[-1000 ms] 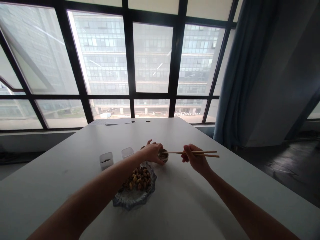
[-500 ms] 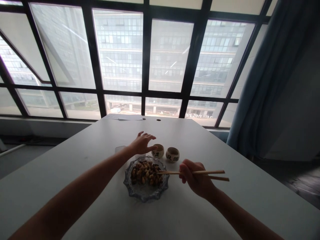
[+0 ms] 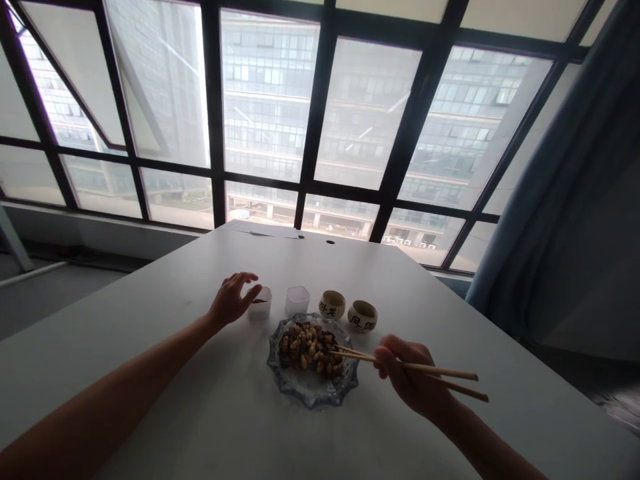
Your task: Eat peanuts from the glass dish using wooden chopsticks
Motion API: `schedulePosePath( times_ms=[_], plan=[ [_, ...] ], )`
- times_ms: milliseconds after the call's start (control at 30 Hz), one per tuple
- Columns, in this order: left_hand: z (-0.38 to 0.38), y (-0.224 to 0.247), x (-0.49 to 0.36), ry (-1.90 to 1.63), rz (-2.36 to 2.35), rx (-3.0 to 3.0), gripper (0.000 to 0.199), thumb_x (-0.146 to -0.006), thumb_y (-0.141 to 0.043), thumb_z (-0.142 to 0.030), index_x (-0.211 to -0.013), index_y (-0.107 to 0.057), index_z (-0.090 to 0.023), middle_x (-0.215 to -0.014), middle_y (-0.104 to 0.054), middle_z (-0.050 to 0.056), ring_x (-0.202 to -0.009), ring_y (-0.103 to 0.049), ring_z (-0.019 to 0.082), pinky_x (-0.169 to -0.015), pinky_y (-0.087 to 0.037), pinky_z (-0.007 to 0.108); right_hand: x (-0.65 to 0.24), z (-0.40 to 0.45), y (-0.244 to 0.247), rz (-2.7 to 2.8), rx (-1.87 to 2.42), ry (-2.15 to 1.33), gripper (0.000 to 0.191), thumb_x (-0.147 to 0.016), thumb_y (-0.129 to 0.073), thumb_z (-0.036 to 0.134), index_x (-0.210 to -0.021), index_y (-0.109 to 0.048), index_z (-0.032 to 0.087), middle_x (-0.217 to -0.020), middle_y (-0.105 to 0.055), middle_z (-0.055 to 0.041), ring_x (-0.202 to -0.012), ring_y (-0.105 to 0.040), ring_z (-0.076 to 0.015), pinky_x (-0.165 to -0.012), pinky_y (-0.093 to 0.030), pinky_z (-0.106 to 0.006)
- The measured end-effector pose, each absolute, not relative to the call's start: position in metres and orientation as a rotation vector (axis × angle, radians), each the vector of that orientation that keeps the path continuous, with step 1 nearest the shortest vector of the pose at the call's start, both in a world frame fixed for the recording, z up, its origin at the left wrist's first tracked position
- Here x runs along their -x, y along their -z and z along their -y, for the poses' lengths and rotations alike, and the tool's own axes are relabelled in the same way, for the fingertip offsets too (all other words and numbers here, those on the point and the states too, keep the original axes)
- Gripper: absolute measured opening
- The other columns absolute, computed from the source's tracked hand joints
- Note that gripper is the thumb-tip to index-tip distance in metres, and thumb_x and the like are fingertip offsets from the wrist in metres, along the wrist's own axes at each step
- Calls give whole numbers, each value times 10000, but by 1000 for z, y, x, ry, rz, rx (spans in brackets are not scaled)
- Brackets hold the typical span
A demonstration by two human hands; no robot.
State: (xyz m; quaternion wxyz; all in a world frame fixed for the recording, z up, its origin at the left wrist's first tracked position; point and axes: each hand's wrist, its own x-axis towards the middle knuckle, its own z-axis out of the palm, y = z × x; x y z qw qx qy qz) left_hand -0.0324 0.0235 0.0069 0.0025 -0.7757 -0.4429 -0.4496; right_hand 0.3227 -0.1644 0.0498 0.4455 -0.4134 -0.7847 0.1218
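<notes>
My right hand [image 3: 413, 373] grips a pair of wooden chopsticks [image 3: 440, 372]. Their tips reach into the mixed nuts [image 3: 313, 347], heaped in a scalloped clear glass dish [image 3: 313, 395]. I cannot tell whether a nut is pinched between the tips. My left hand [image 3: 233, 299] is open, thumb and fingers apart, at the left side of a small translucent cup [image 3: 261, 311] with something dark inside. The thumb overlaps that cup's rim; whether it touches is unclear. A second translucent cup [image 3: 297, 301] stands between it and two round pale cups [image 3: 332, 305] with dark characters.
Everything stands on a long white table [image 3: 200, 380]. Flat white sheets [image 3: 265, 230] lie at its far end, near a dark round hole [image 3: 331, 242]. Behind are tall windows, and a blue curtain [image 3: 545, 173] hangs on the right.
My left hand has moved left, from above the round cups to the translucent cup with dark contents. My right hand keeps the chopsticks in the nuts. The whole view has shifted and tilted.
</notes>
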Motion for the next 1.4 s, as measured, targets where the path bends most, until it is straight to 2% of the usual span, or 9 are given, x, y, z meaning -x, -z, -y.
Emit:
schedulePosePath(
  times_ms=[333, 500, 767, 1000, 1167, 1267, 1400],
  plan=[
    [-28, 13, 30, 1485, 1470, 2555, 498, -902, -415, -645, -1056, -591, -206, -1085, -690, 108, -998, -649, 260, -907, -523, 441, -317, 168, -55, 1801, 1169, -430, 499, -926, -529, 575, -588, -595, 214, -466, -605, -16, -381, -579, -139, -397, -443, -232],
    [-25, 13, 28, 1445, 1478, 2584, 525, -900, -418, -663, -1094, -589, -206, -1145, -689, 119, -1062, -649, 277, -929, -522, 443, -310, 170, -57, 1802, 1164, -426, 509, -918, -541, 583, -577, -603, 211, -451, -604, -18, -363, -570, -133, -389, -439, -228],
    [-21, 12, 28, 1352, 1492, 2571, 543, -902, -401, -673, -1104, -593, -207, -1120, -696, 102, -974, -673, 262, -888, -537, 419, -315, 166, -53, 1687, 1147, -445, 536, -922, -537, 597, -573, -601, 195, -440, -591, -22, -344, -552, -122, -356, -417, -217],
    [-19, 10, 27, 1322, 1500, 2580, 535, -881, -442, -665, -1113, -581, -204, -1122, -699, 103, -954, -684, 266, -865, -545, 413, -324, 146, -46, 945, 1115, -818, 546, -693, -729, 699, -587, -550, 195, -417, -567, -3, -320, -499, -115, -287, -392, -206],
    [-19, 13, 28, 1320, 1560, 2563, 531, -880, -457, -641, -1158, -558, -199, -1127, -701, 114, -990, -684, 283, -864, -548, 428, -326, 141, -42, 810, 1113, -892, 544, -597, -813, 669, -605, -557, 190, -413, -571, 1, -344, -508, -109, -293, -399, -184],
    [-18, 3, 27, 1375, 1474, 2549, 570, -853, -501, -653, -1172, -553, -183, -1162, -684, 133, -1017, -670, 291, -905, -528, 457, -326, 141, -43, 795, 1087, -897, 532, -605, -816, 654, -600, -556, 190, -412, -568, 5, -342, -503, -107, -294, -394, -186],
    [-8, -34, 3, 1349, 1368, 2558, 590, -863, -501, -662, -1209, -562, -188, -1187, -676, 120, -1038, -653, 284, -948, -492, 477, -330, 139, -45, 804, 1053, -883, 508, -662, -789, 638, -610, -556, 189, -419, -573, 3, -341, -503, -107, -302, -394, -190]
  ],
)
